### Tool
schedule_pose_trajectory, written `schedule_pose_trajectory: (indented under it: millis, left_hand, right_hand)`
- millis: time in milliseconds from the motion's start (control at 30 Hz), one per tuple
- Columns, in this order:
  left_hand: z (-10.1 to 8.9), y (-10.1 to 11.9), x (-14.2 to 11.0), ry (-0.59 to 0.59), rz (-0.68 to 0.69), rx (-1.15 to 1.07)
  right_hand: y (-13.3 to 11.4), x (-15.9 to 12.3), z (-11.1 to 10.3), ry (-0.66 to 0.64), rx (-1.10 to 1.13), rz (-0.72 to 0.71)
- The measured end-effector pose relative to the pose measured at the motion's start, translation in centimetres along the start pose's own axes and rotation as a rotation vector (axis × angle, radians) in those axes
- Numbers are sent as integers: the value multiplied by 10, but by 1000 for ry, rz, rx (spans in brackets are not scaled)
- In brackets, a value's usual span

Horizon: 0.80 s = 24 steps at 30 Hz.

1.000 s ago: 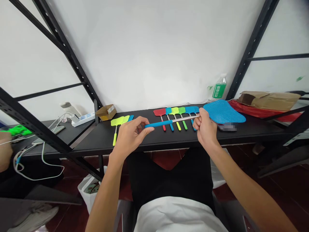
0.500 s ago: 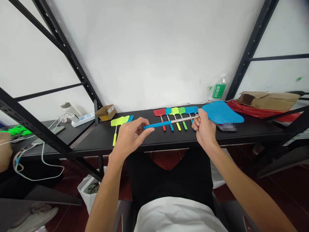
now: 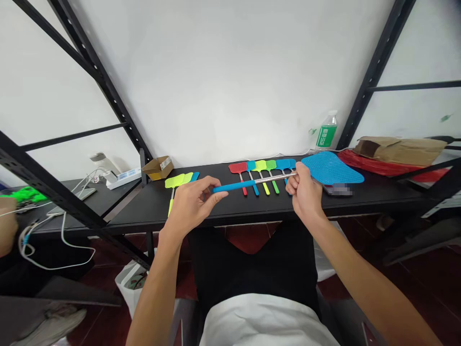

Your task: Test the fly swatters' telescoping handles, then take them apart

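Note:
A blue fly swatter (image 3: 236,185) with a metal shaft is stretched sideways between my hands, above the front of the black table (image 3: 230,206). My left hand (image 3: 196,199) pinches the end of its blue handle. Near the head, my right hand (image 3: 305,192) is closed around the metal shaft; the broad perforated head lies to the right of it. Behind the held swatter a row of smaller swatters, red, blue, yellow and green (image 3: 271,165), rests on the table. Beside my left hand lie more swatters, yellow (image 3: 175,181) and blue (image 3: 195,176), partly hidden by that hand.
A small open cardboard box (image 3: 158,168) and a white power strip (image 3: 124,178) are at left. At right stand a bottle with green label (image 3: 326,134) and a brown package (image 3: 399,150) on red plastic. A phone-like dark object (image 3: 338,190) lies under the swatter head. Black shelf posts flank the table.
The held swatter and my right hand have shifted very slightly left. Both hands keep the same grip, and the swatters on the table have stayed put.

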State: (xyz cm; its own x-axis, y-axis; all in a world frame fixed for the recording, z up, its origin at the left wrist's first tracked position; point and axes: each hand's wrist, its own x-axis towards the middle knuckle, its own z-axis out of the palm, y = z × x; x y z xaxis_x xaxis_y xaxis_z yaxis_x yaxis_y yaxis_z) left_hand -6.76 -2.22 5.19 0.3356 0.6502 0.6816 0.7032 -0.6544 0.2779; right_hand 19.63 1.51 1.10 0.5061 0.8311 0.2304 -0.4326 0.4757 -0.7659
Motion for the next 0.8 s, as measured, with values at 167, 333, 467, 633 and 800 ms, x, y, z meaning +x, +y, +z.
schedule_pose_trajectory:
  millis: [167, 333, 467, 633, 800]
  left_hand:
    - [-3, 1, 0, -54, 13, 17]
    - [-3, 1, 0, -104, -16, -45]
    - [0, 0, 0, -6, 22, -73]
    - [1, 2, -1, 72, 55, -33]
    - [-1, 2, 0, 17, 7, -90]
  right_hand:
    - [-1, -2, 1, -13, -1, 13]
    - [0, -1, 1, -5, 8, 18]
    - [0, -1, 2, 1, 27, 20]
    - [0, -5, 4, -7, 28, 23]
    - [-2, -4, 5, 10, 16, 38]
